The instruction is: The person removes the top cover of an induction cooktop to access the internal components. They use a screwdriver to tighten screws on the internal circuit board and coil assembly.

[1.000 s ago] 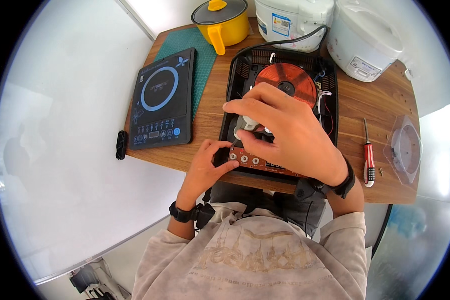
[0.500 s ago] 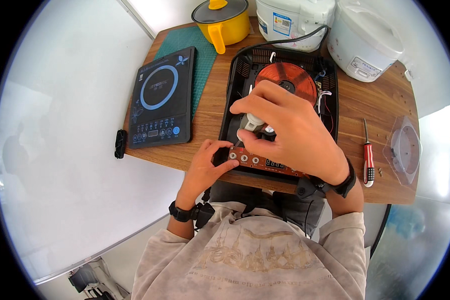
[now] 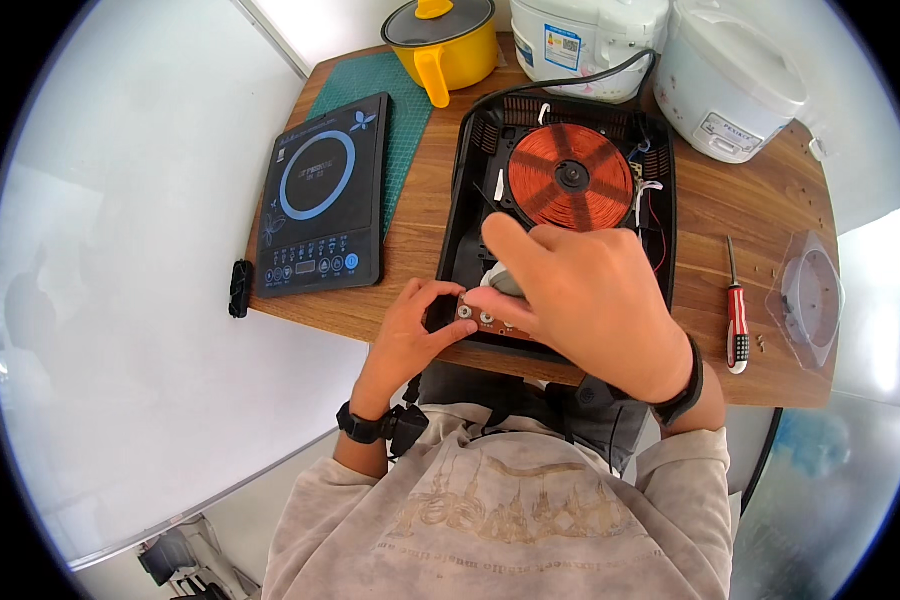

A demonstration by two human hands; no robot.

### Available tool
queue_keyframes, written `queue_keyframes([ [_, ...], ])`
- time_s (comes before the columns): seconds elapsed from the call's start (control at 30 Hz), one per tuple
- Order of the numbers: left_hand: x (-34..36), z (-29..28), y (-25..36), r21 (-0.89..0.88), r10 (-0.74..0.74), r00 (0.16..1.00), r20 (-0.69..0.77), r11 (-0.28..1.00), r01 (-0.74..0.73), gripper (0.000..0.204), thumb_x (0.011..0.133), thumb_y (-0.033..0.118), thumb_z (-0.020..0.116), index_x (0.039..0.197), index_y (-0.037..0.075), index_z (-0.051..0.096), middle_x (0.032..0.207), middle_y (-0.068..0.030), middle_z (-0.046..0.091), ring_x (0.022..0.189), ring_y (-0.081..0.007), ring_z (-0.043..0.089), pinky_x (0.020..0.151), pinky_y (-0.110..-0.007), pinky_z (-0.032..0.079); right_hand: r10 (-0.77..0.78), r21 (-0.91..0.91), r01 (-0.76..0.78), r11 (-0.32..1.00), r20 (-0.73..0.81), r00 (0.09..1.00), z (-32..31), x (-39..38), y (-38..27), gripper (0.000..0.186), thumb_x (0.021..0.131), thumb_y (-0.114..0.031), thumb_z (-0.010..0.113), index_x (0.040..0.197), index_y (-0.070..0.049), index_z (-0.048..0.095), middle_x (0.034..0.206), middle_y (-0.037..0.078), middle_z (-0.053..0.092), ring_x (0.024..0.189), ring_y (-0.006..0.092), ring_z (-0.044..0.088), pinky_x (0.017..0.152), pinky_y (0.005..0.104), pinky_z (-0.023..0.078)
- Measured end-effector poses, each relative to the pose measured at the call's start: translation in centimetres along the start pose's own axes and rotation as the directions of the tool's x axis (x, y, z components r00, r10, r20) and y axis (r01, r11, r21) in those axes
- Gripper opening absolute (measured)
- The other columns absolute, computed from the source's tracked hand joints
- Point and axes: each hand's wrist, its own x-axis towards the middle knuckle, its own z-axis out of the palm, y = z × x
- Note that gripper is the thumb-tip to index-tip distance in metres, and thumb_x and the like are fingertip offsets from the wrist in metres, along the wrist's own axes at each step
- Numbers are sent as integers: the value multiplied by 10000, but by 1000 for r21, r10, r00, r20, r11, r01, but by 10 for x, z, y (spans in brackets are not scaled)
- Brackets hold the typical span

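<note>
where the right hand (image 3: 588,292) bends down: grip closed round a grey-white piece (image 3: 510,283), mostly hidden, perhaps a tool handle
left hand (image 3: 411,326): thumb and forefinger bracketing the left end of the circuit board (image 3: 477,317)
board progress: judged partway; set in the near end of the black housing (image 3: 466,205), still open, coil (image 3: 550,172) bare
board axis: left to right, buttons (image 3: 465,313) upward

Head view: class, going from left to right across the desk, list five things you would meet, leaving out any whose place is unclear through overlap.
Black panel → left hand → copper coil → red screwdriver → clear plastic piece.
</note>
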Motion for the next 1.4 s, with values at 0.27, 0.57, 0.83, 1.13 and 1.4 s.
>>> queue_keyframes([
  [0.27, 0, 3, -9, -51, -19, 1000, 2, 999, 19, 426, 844, 258, 851, 1186, 77, 672, 1039, -87, 585, 905, -250, 579, 764, -356, 474, -217, 287, 199, 937, 34, 976, -2, 4, -1, 393, 761, -19, 742, 1107, -28, 555, 890, 145, 564, 717, 287, 686, 564, 357, 551],
  [0.57, 0, 3, -10, 65, 77, 997, -28, 995, -76, 314, 841, 257, 859, 990, 53, 673, 964, -77, 561, 825, -224, 547, 724, -342, 458, -201, 212, 194, 958, 11, 980, 1, 8, 8, 375, 777, -60, 759, 1086, -34, 548, 881, 112, 561, 724, 271, 680, 557, 337, 572],
  [0.83, 1, 5, -12, -16, 92, 995, -38, 996, -93, 282, 845, 244, 859, 889, 45, 665, 895, -69, 534, 774, -209, 525, 674, -329, 446, -202, 226, 189, 956, 32, 979, -2, 10, 7, 344, 794, -75, 766, 1056, -42, 546, 887, 109, 576, 754, 274, 675, 563, 360, 577],
  [1.13, 1, 4, -13, -38, 91, 995, -29, 995, -92, 284, 850, 257, 856, 891, 49, 666, 910, -64, 539, 779, -201, 523, 664, -322, 429, -211, 259, 193, 947, 44, 977, -1, 10, 8, 338, 798, -82, 769, 1049, -43, 545, 880, 106, 573, 737, 279, 671, 567, 362, 578],
  [1.4, 1, 6, -15, -45, 79, 997, -25, 996, -80, 290, 857, 252, 848, 877, 41, 650, 868, -71, 534, 778, -208, 524, 671, -330, 428, -206, 252, 192, 948, 30, 978, 0, 10, 8, 321, 797, -75, 761, 1030, -43, 544, 871, 105, 563, 726, 281, 666, 553, 362, 574],
])
